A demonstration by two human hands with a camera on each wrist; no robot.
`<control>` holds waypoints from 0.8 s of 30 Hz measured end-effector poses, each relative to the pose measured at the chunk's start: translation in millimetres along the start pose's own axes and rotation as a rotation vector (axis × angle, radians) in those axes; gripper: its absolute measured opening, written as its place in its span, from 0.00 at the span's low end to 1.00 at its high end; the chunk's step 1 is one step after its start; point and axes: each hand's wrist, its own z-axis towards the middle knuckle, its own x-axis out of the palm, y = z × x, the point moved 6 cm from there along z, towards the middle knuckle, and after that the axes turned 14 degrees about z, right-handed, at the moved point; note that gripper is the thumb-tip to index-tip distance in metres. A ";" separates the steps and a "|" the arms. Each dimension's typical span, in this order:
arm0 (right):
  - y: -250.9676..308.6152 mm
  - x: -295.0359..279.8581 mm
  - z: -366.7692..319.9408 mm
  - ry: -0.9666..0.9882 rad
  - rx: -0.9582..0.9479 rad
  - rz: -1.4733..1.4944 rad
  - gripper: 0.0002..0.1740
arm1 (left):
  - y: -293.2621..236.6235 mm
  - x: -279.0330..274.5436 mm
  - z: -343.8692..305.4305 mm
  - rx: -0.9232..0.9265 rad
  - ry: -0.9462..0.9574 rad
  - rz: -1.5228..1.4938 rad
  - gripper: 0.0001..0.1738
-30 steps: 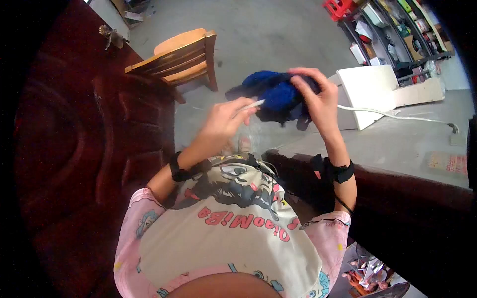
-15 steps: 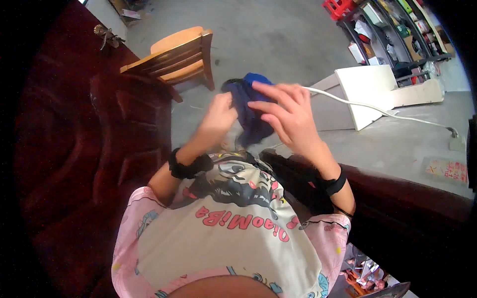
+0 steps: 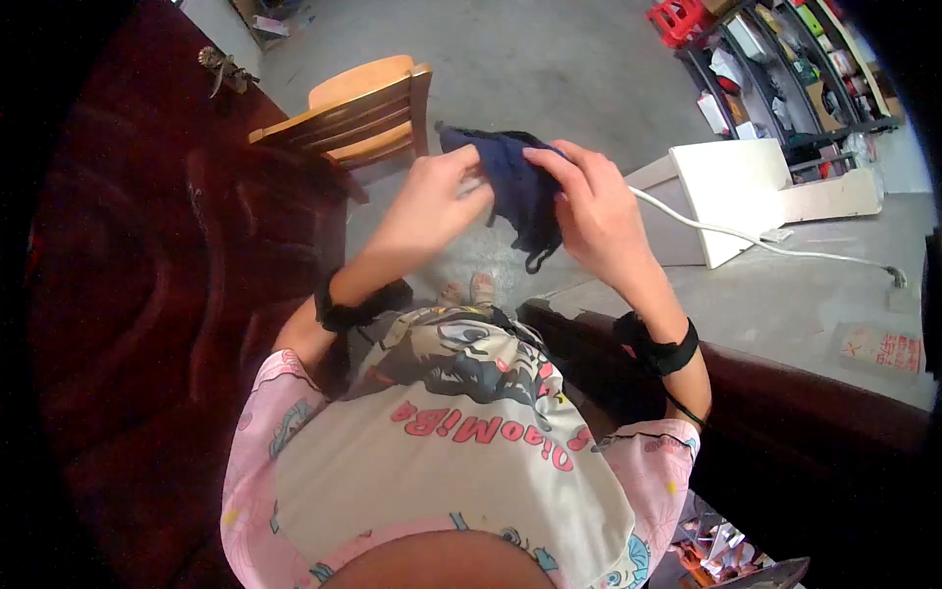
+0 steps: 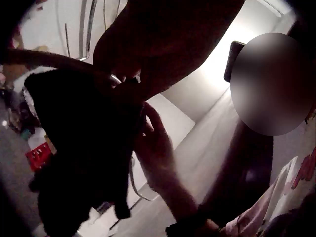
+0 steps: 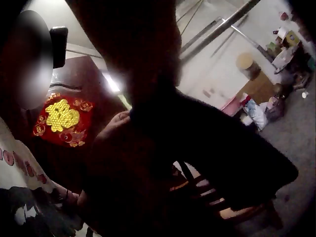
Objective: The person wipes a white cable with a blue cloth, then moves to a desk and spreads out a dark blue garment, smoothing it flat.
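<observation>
A crumpled navy-blue cloth (image 3: pixel 515 182) with thin dark loops at its lower edge hangs between both hands in the head view. My left hand (image 3: pixel 437 191) pinches its left edge between thumb and fingers. On the other side, my right hand (image 3: pixel 603 216) has its fingers bent over the cloth's upper right part, the thumb lower down by it. In the left wrist view the cloth (image 4: pixel 84 138) is a black outline, with the right hand (image 4: pixel 158 148) at its edge. The right wrist view shows the cloth (image 5: pixel 232 143) as a dark shape too.
A dark red door (image 3: pixel 167 294) stands at the left, a wooden chair (image 3: pixel 363 108) ahead. From behind the right hand a white cord (image 3: pixel 746 236) runs to a wall socket. A white panel (image 3: pixel 731 191), a loaded shelf (image 3: pixel 785 79) and a red stool (image 3: pixel 677 20) stand at the right.
The cloth has turned from its bright blue side to its navy side. A white stick-like tip at the left fingers no longer shows. The right hand's spread fingers have closed onto the cloth.
</observation>
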 end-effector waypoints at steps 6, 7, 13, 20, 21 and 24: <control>-44.3 -21.8 -25.3 -0.002 0.263 -0.078 0.22 | 14.2 -6.0 -9.4 -0.045 0.070 0.092 0.11; -43.4 -20.7 -25.0 -0.002 0.260 -0.078 0.22 | 13.2 -4.0 -8.5 -0.045 0.067 0.093 0.11; -24.2 4.5 -9.5 0.019 0.235 0.122 0.17 | 3.0 12.3 3.5 0.005 0.072 0.004 0.11; -7.0 -5.3 8.9 0.088 0.216 0.296 0.14 | 11.0 3.3 5.0 -0.101 0.097 -0.137 0.11; -10.0 -6.5 7.9 0.089 0.211 0.295 0.14 | 10.5 3.4 5.3 -0.099 0.093 -0.137 0.11; -13.7 -2.5 10.3 -0.043 0.133 0.276 0.11 | 7.7 5.6 4.1 -0.047 0.069 -0.148 0.10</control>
